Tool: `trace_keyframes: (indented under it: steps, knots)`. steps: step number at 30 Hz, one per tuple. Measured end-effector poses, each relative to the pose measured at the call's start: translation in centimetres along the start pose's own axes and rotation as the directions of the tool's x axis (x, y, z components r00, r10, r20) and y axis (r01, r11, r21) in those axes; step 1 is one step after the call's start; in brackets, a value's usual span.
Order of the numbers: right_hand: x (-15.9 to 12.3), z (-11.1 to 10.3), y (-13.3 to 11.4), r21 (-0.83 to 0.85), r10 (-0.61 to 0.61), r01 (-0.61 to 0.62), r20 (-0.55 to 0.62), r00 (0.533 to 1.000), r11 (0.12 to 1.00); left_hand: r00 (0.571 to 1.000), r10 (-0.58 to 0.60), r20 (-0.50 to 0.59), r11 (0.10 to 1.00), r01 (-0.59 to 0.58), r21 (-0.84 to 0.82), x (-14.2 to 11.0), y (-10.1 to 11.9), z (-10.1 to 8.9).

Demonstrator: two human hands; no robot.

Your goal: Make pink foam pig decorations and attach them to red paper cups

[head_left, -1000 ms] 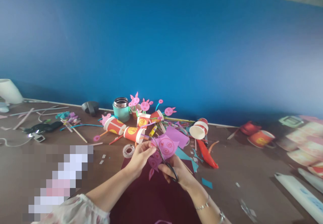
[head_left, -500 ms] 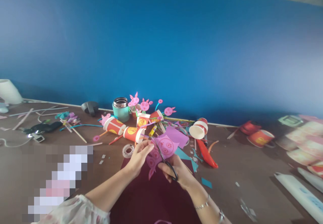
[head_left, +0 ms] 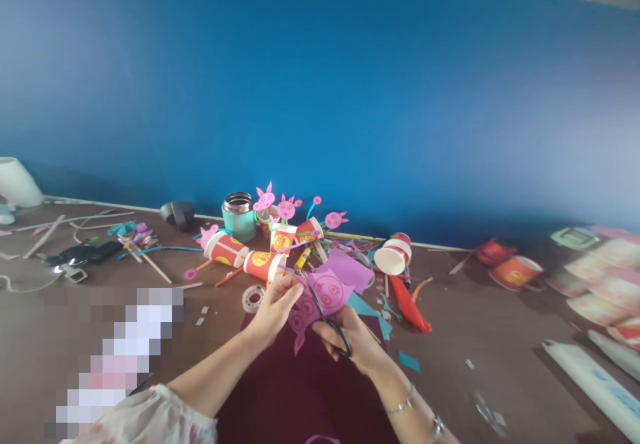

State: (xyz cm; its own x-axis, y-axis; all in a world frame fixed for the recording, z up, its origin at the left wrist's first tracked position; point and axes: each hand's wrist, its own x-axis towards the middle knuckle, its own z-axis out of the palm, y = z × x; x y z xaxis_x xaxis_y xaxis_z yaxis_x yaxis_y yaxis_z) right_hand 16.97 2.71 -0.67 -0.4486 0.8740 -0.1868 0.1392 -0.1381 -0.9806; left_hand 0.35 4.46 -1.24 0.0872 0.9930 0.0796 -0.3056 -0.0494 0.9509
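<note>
My left hand (head_left: 277, 307) pinches the left edge of a pink sheet of paper (head_left: 333, 289) with faces and small ovals drawn on it in red. Black-handled scissors (head_left: 341, 339) are in my right hand (head_left: 355, 341), fingers in the loops, with the blades lying across the paper between the drawn shapes. A pointed piece of the sheet hangs down below my left hand. Just behind the paper lies a larger purple sheet (head_left: 350, 269). A white tape roll (head_left: 253, 297) rests left of my left hand.
Red paper cups (head_left: 227, 249) lie on the table, and pink animal-face cutouts (head_left: 287, 208) stand behind them. A teal flask (head_left: 239, 219) is near the blue wall. Right are blue paper scraps (head_left: 409, 361), a red pouch-like piece (head_left: 410, 305) and a white power strip (head_left: 593, 384).
The sheet's right-hand part has been trimmed to a more rounded outline around the drawn face. Both hands keep nearly the same place.
</note>
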Motion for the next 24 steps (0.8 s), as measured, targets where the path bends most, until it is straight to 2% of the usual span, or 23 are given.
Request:
trace_keyframes:
  steps: [7,11,17,24]
  knots:
    - [-0.3,-0.1,-0.2,0.061,-0.037,0.038,-0.01,0.999,0.997,1.0,-0.022,0.006,0.999,0.022,-0.03,0.1,0.6,0.0]
    - [-0.4,-0.3,0.3,0.094,-0.018,0.02,-0.022,1.0,0.995,1.0,-0.007,0.012,0.999,0.007,-0.035,0.1,0.7,-0.1]
    - [-0.4,-0.9,0.5,0.078,-0.015,0.012,0.032,0.999,0.997,1.0,0.004,0.028,0.998,-0.002,-0.064,0.2,1.1,-0.2]
    - [-0.7,-1.4,0.4,0.032,-0.041,0.039,0.091,0.995,0.999,0.994,-0.028,0.103,0.998,0.034,-0.058,0.4,1.0,-0.7]
